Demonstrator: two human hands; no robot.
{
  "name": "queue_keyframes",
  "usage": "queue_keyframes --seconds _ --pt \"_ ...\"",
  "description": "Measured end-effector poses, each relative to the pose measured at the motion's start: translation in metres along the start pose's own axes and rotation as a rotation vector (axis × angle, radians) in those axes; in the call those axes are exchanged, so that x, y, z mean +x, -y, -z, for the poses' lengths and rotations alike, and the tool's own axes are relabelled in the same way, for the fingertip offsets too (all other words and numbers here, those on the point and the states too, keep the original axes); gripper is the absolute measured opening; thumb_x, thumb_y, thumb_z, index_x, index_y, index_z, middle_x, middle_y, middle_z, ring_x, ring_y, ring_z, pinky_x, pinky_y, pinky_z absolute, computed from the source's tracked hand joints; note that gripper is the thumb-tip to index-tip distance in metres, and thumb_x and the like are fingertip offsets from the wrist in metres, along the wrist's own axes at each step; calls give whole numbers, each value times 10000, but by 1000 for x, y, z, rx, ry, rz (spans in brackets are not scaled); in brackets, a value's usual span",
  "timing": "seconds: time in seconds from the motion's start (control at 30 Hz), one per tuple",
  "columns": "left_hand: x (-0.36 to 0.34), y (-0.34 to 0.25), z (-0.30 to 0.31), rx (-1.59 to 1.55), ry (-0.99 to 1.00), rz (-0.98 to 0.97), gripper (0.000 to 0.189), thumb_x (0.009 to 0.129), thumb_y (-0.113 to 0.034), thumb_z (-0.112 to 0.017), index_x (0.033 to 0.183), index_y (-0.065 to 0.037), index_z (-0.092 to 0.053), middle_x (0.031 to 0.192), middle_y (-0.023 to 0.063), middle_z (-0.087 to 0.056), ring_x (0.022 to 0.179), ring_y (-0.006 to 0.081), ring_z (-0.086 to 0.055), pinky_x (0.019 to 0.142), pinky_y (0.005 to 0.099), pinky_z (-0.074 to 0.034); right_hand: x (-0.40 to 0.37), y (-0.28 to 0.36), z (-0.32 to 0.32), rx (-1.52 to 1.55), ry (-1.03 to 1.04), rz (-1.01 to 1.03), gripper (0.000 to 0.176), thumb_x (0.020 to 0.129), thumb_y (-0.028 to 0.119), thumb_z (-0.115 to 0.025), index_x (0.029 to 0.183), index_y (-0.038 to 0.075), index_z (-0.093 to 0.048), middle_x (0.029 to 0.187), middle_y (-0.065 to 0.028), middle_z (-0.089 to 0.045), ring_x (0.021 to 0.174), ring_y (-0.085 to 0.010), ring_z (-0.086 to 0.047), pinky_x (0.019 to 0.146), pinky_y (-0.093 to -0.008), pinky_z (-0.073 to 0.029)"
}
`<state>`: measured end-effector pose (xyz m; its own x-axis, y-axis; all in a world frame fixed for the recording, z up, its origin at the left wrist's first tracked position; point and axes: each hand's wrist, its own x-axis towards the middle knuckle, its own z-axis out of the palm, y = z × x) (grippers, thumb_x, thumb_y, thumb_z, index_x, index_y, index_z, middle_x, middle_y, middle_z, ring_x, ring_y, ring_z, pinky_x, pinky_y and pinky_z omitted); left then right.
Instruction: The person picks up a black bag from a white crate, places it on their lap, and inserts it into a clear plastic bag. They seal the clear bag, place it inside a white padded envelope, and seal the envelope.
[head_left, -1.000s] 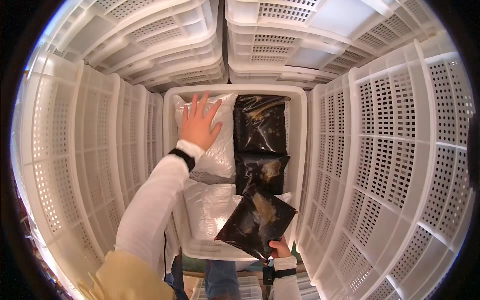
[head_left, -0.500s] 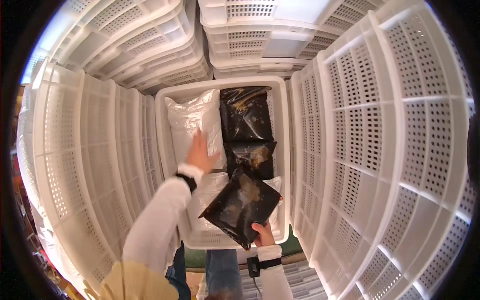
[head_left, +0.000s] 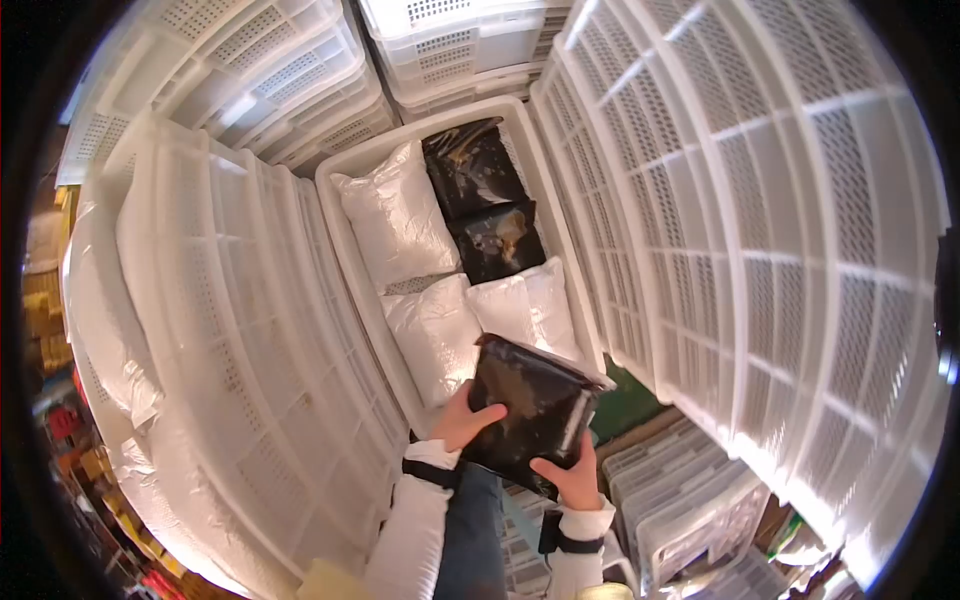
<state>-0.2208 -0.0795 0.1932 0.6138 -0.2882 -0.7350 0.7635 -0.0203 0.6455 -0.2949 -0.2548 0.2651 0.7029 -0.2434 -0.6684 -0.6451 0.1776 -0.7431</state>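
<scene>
A black plastic mailer bag (head_left: 535,410) is held between my two hands over the near end of a white crate (head_left: 352,255). My left hand (head_left: 462,418) grips its left edge, thumb on top. At its lower right corner my right hand (head_left: 570,478) is closed on it, thumb also on the face. Inside the crate lie a black bag (head_left: 472,168) at the far right and another black bag (head_left: 497,241) just nearer. White bags lie there too: one (head_left: 402,215) far left, one (head_left: 437,335) near left and one (head_left: 530,308) near right.
Stacked white perforated crates (head_left: 740,220) rise on the right, and another stack (head_left: 240,330) stands on the left. More crates (head_left: 290,70) stand behind. White bags (head_left: 110,310) bulge at the far left. Below right sit flat grey-white crates (head_left: 690,500).
My left hand has come back from the white bag at far left and taken hold of the black bag. That bag has moved nearer to me and turned. The view has tilted.
</scene>
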Motion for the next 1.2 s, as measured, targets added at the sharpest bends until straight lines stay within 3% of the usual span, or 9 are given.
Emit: queue_keyframes --seconds 0.13,0.2,0.33,0.47,0.7,0.8,0.87,1.0,1.2 --pt "-45 2 -46 243 106 -14 728 660 -490 -733 1124 30 -524 1052 172 -605 986 267 -583 841 340 -441 -88 -15 -6 -72 -548 98 762 604 107 -813 1235 -48 -414 1135 -117 -526 1000 -201 -503 874 -307 -411" --pt "-63 3 -63 405 196 3 724 707 -510 -683 1138 50 -525 1081 177 -600 1027 249 -569 878 305 -414 -124 -16 -9 49 -649 102 781 637 142 -806 1263 -66 -389 1175 -140 -507 1034 -212 -490 902 -313 -393" --pt "-119 2 -85 501 278 159 719 741 -584 -599 1088 44 -565 973 207 -630 932 285 -612 804 332 -444 -190 -32 -10 98 -798 38 772 673 168 -793 1272 -82 -375 1169 -155 -511 1031 -209 -493 905 -308 -389" --pt "-152 61 -80 600 192 122 698 751 -599 -577 972 62 -607 884 227 -643 882 346 -622 762 373 -460 -230 -77 -10 132 -815 -90 736 687 219 -793 1237 -79 -406 1131 -149 -536 992 -203 -513 877 -298 -407" --pt "-208 106 -24 1013 -52 310 810 748 -698 -485 968 74 -598 956 287 -610 962 416 -571 828 432 -443 -268 -168 -43 264 -581 -361 601 704 246 -775 1142 -55 -495 1025 -127 -600 878 -202 -564 809 -300 -443" --pt "-244 112 2 1090 -116 317 760 753 -667 -513 979 56 -586 943 276 -618 948 407 -580 814 420 -451 -291 -193 -56 216 -436 -396 632 686 255 -786 1153 -49 -487 1047 -126 -595 917 -203 -565 826 -311 -441" --pt "-262 106 13 1101 -127 290 719 755 -635 -547 986 46 -576 934 266 -623 928 396 -591 789 414 -462 -307 -192 -61 424 -380 -262 654 686 261 -780 1178 -40 -474 1083 -119 -583 970 -212 -557 853 -323 -434" --pt "-295 58 -1 1030 32 41 587 723 -518 -675 908 22 -534 846 214 -630 818 357 -618 661 396 -482 -338 -178 -73 770 -306 -156 696 706 294 -751 1240 -19 -433 1156 -110 -551 1064 -227 -530 901 -339 -422" --pt "-306 -20 -52 1204 252 -531 594 674 -489 -736 918 2 -507 771 178 -578 687 378 -572 614 407 -464 -324 -146 -92 1169 -460 190 771 722 485 -694 1271 14 -426 1212 -100 -527 1100 -238 -514 938 -374 -423"
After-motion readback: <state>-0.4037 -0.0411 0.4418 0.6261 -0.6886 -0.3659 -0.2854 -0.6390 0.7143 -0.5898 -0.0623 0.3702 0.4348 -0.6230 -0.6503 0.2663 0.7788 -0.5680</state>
